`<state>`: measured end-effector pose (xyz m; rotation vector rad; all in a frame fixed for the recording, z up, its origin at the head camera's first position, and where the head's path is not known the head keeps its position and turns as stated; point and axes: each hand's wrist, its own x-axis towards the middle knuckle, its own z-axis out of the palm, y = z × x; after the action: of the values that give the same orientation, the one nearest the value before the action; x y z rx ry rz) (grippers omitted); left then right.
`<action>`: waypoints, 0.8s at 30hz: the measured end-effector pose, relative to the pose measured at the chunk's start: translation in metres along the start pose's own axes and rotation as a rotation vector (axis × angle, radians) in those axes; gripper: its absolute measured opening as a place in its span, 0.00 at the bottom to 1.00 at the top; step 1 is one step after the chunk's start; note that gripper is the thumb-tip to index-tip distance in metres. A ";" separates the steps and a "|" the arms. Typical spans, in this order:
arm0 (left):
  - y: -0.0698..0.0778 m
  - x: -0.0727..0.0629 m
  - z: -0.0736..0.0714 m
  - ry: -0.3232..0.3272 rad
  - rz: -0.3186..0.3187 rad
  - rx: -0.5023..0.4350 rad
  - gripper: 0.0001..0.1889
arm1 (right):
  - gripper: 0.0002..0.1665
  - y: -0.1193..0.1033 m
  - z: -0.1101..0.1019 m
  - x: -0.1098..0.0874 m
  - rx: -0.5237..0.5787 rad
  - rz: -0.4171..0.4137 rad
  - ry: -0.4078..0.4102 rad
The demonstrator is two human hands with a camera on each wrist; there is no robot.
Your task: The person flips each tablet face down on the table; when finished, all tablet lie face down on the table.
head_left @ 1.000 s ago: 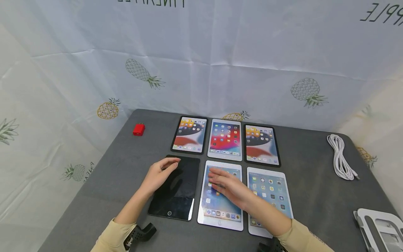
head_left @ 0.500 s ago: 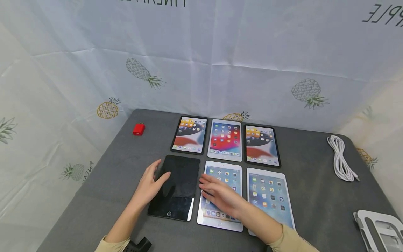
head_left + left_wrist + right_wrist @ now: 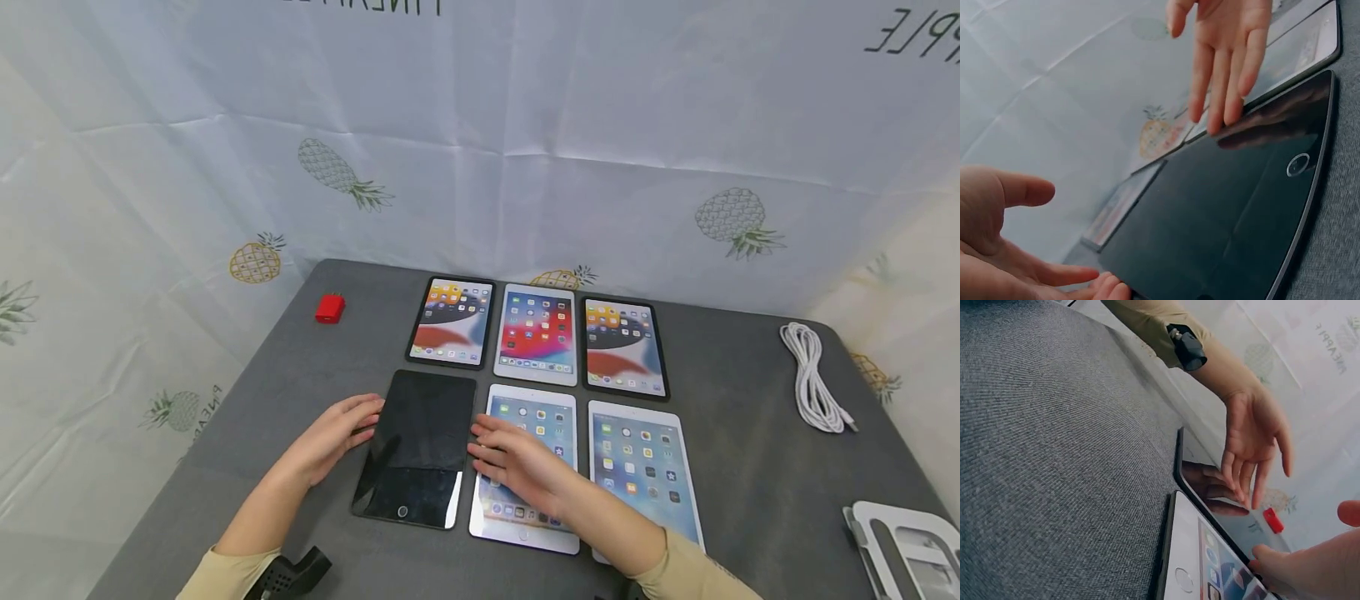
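A dark-screened tablet (image 3: 426,437) with a round home button lies flat on the grey table. My left hand (image 3: 327,440) is at its left edge, fingers extended, fingertips at the rim in the left wrist view (image 3: 1107,286). On the opposite side, my right hand (image 3: 521,467) has its loosely extended fingertips by the tablet's right edge. That hand and forearm cover part of a white tablet (image 3: 540,410) with a lit screen. Whether the right fingertips touch the dark tablet, I cannot tell. Neither hand grips anything.
Another white tablet (image 3: 645,467) lies to the right. Behind stand a row of lit tablets: black-framed (image 3: 452,321), white (image 3: 536,333) and black-framed (image 3: 625,346). A red charger plug (image 3: 330,308) lies far left. A coiled white cable (image 3: 810,375) and a folded stand (image 3: 911,550) are right.
My left hand has moved left and down from above the dark tablet to its left edge. My right hand has shifted left and down towards its right edge. The tablets stay put.
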<state>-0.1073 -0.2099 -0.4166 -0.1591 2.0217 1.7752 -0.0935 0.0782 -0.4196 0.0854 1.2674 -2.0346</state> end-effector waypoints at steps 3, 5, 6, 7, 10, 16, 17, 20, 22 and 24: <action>0.001 0.002 -0.003 -0.014 -0.016 -0.004 0.36 | 0.40 -0.001 0.001 0.000 0.005 0.010 -0.008; 0.000 0.002 -0.003 -0.015 -0.017 -0.002 0.35 | 0.40 -0.001 0.001 -0.001 0.003 0.009 -0.014; 0.000 0.002 -0.002 -0.013 -0.014 0.000 0.35 | 0.40 -0.001 0.001 -0.001 0.002 0.007 -0.021; 0.000 0.003 -0.002 -0.013 -0.009 0.005 0.35 | 0.40 -0.001 0.001 -0.001 0.002 0.005 -0.027; -0.001 0.003 -0.001 -0.008 0.004 0.012 0.33 | 0.40 -0.001 0.001 -0.002 0.004 0.000 -0.046; -0.004 0.002 0.001 -0.007 0.004 0.070 0.35 | 0.41 0.002 0.001 -0.001 -0.027 0.003 -0.061; -0.004 0.001 0.001 -0.005 0.013 0.093 0.36 | 0.41 0.002 0.001 -0.001 -0.042 0.002 -0.064; 0.000 -0.001 0.003 0.007 0.062 0.153 0.36 | 0.42 0.003 0.002 -0.001 -0.088 0.001 -0.076; 0.005 -0.004 0.003 0.024 0.103 0.186 0.36 | 0.43 0.003 0.003 -0.001 -0.106 -0.001 -0.081; 0.011 -0.007 0.004 0.041 0.130 0.210 0.35 | 0.43 0.004 0.004 0.001 -0.116 -0.002 -0.089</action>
<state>-0.1043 -0.2058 -0.4036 0.0016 2.2778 1.6315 -0.0909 0.0741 -0.4208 -0.0601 1.3269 -1.9400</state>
